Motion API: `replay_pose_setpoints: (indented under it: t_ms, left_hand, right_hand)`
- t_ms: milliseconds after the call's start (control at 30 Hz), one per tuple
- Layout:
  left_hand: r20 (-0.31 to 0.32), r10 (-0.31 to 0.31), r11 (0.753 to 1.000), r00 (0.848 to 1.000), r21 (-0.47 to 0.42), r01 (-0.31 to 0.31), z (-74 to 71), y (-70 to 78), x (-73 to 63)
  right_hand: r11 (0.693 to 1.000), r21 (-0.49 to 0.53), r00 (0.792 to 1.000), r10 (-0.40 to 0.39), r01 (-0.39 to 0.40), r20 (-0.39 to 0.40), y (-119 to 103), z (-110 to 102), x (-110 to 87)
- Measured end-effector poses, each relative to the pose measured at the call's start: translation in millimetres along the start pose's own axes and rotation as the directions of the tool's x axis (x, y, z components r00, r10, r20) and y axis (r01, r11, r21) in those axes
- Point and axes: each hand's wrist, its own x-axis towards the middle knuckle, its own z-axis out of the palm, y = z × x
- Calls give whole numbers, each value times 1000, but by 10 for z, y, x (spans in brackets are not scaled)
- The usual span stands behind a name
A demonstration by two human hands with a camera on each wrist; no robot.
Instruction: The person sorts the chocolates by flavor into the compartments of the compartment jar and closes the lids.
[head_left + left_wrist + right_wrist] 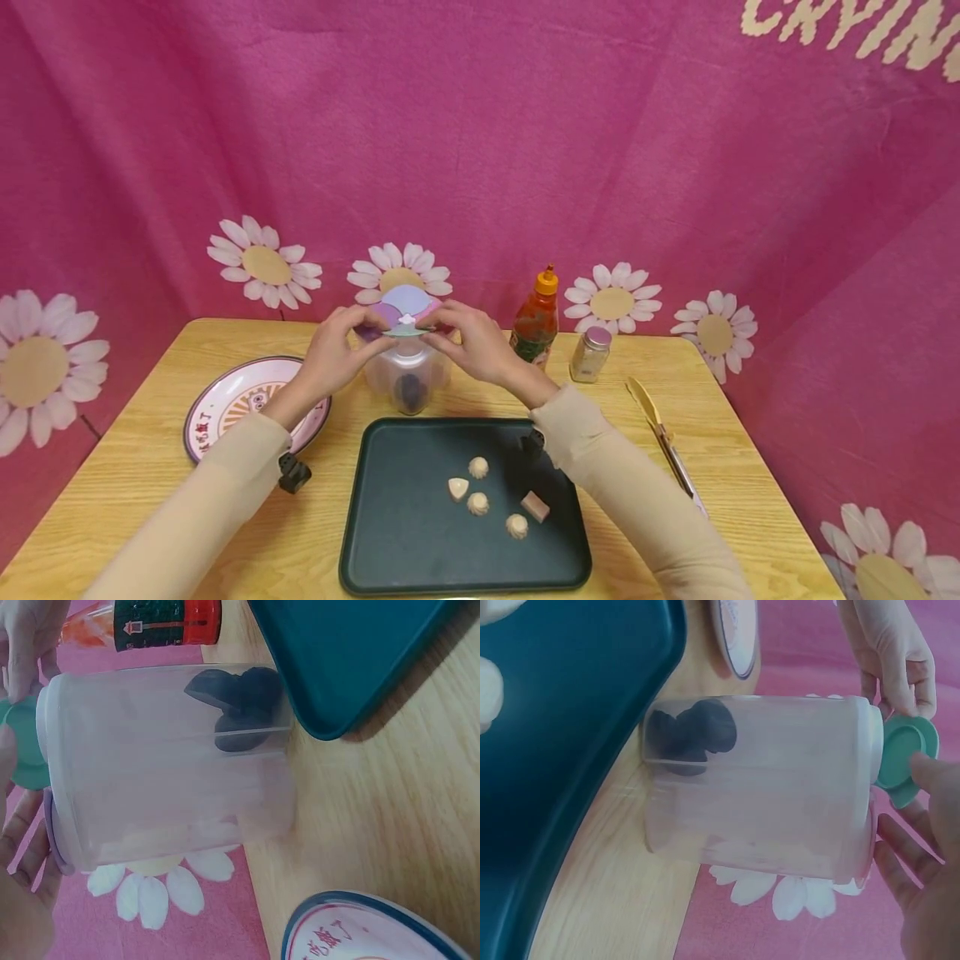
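Note:
A clear plastic storage canister [172,765] stands on the table behind the tray, with dark rounded pieces [694,735] at its bottom. Its round top [405,300] is divided into pastel sections. On the near side, a green flap lid [904,761] sticks out from the white rim. My left hand [335,348] pinches one edge of this flap between thumb and fingers. From the opposite side my right hand [480,343] pinches it too, its thumb lying on the green face in the right wrist view. Some fingertips are hidden behind the lid.
A dark green tray [405,533] in front carries several pale swirled pieces [477,503], a small wedge [458,488] and a pinkish block [536,507]. To the left lies a printed plate [217,400]. Rightward stand a sauce bottle [536,321], a seasoning jar [591,354] and tongs [663,437].

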Motion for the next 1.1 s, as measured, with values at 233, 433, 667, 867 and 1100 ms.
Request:
replay_pose_setpoints:
  t_ms: [233,433,667,867,1100]
  left_hand:
    - [58,21,1000,998,10,-22,-21,-23,-77]
    - [72,31,999,997,28,-33,0,-40,-97]
    - [72,69,995,995,64,-74,2,-27,-105]
    - [103,89,988,991,116,-101,-16,-3,-95]
    - [134,102,976,986,180,-125,-44,12,-106]
  right_hand:
    - [991,-110,996,-68,74,57,11,25,-63]
    - [976,-171,991,-124,132,53,27,77,-95]
    - [972,-182,989,-143,147,33,34,105,-87]
    - [970,-194,989,-144,149,37,18,95,-80]
    - [960,-237,989,-146,149,30,10,143,-96]
